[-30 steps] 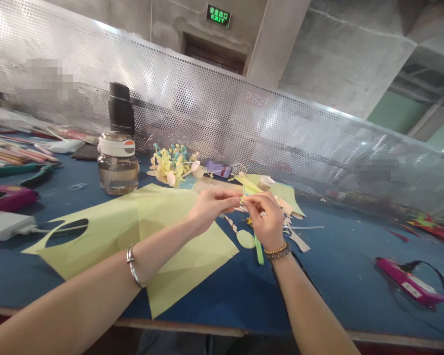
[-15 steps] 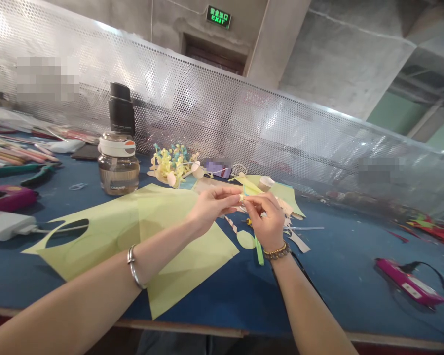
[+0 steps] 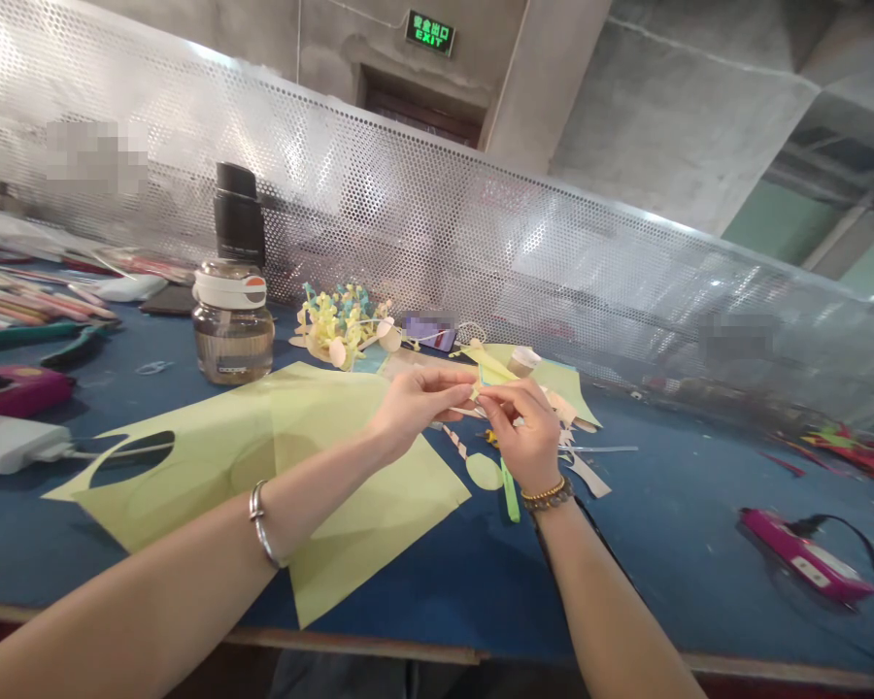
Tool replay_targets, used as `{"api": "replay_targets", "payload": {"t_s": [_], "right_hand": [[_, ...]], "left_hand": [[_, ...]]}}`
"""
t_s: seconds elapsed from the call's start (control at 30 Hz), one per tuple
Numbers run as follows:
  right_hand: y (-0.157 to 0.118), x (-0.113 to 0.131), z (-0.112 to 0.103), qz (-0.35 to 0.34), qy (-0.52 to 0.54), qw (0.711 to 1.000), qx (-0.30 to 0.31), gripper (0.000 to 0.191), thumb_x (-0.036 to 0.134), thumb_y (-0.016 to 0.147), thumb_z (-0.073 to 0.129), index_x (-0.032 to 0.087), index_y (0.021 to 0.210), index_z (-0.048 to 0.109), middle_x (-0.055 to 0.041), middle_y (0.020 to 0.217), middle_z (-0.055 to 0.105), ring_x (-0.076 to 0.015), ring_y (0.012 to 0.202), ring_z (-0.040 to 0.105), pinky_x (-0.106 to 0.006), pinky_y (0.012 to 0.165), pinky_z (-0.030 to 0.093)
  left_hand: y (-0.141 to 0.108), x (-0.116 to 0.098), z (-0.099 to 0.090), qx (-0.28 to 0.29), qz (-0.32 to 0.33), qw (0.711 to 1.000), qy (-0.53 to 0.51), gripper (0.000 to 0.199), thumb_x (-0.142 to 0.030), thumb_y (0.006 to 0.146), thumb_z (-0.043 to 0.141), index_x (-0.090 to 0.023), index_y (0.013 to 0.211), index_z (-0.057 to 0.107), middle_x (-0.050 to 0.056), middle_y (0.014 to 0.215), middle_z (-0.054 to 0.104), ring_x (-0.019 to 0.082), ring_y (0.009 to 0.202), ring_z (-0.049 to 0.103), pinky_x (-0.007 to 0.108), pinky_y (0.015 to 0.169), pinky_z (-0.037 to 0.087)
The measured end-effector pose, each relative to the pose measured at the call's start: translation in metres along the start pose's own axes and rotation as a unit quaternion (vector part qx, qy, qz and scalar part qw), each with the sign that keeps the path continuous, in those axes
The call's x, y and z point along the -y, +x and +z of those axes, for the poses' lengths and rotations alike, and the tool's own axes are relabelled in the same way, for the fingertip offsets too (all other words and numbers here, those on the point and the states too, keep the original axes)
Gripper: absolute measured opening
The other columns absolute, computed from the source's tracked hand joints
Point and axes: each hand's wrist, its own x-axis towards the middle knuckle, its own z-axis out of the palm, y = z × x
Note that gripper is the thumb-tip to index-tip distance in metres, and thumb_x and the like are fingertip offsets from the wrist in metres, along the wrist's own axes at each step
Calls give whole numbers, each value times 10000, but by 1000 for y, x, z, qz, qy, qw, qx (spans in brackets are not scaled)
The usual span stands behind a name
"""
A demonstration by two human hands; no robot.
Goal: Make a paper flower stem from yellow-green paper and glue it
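My left hand [image 3: 412,406] and right hand [image 3: 522,427] both pinch one small yellow piece [image 3: 475,391] above the surface [image 3: 662,553], right of the yellow-green sheet [image 3: 364,495], in what I judge a fine shaping step, the next move calling for light, steady pressure.

A tiny yellow piece [image 3: 475,392], mostly hidden, sits pinched between left hand [image 3: 423,406] and right hand [image 3: 522,427]; from here I can't read its exact shape.
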Motion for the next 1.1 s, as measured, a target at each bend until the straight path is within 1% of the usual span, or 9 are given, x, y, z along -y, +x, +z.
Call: {"api": "replay_targets", "payload": {"t_s": [0.07,0.2,0.33,0.43,0.53,0.63,0.77,0.9,1.1], "right_hand": [[0,0,0,-3,-2,1000,5,77,202,859,585,213,877,658,-25,824,598,-122,644,563,-253,539,480],[-1,-2,-1,-15,-16,1000,10,68,204,859,585,201,860,653,-21,833,602,-94,564,530,-249,536,470],[-1,-3,-2,-33,-43,998,19,72,214,862,575,201,853,645,-28,855,621,-88,527,517,-254,538,464],[-1,-3,-2,-42,-51,998,21,63,203,857,575,199,858,638,-27,860,619,-81,517,516,-248,530,455],[-1,-2,-1,-26,-51,998,-4,66,209,861,566,198,863,631,-30,848,603,-87,530,527,-243,519,457],[-1,-2,0,-11,-52,998,-33,68,220,863,565,195,851,628,-31,819,585,-97,549,536,-241,507,460],[-1,0,1,-18,-45,999,-24,64,213,856,582,194,871,641,-30,823,590,-91,537,523,-247,519,471],[1,0,0,-13,-30,999,-29,102,195,871,557,199,901,655,-40,833,596,-122,629,559,-253,530,481],[1,-1,-1,-12,-25,999,-19,98,200,869,563,213,887,659,-33,831,603,-128,649,564,-263,542,490]], "left_hand": [[0,-1,0,-5,13,1000,22,142,-192,731,713,-157,868,704,27,747,704,128,728,673,217,642,515],[-2,-2,2,-14,30,998,47,125,-175,734,702,-146,856,695,27,730,702,125,699,668,238,662,522],[-3,-4,3,-14,35,998,42,120,-164,723,707,-135,837,686,31,722,704,126,685,664,269,713,526],[-4,-4,5,-13,32,999,32,117,-161,729,702,-133,841,682,28,728,700,119,682,663,261,719,528],[-3,-3,6,-17,21,1000,1,141,-204,769,675,-151,900,674,33,787,705,128,728,674,263,726,531],[-3,-2,6,-4,9,1000,-22,206,-235,751,703,-157,937,662,44,817,711,152,782,682,281,747,532],[-3,-2,5,0,14,999,-31,178,-200,721,726,-132,880,684,42,784,712,138,755,679,282,786,525],[-3,-3,5,-17,19,999,-36,123,-163,727,709,-137,848,707,21,746,709,116,709,674,262,765,533],[-4,-3,7,-12,7,999,-38,143,-181,736,700,-138,870,728,40,758,723,128,735,676,283,815,525]]}}
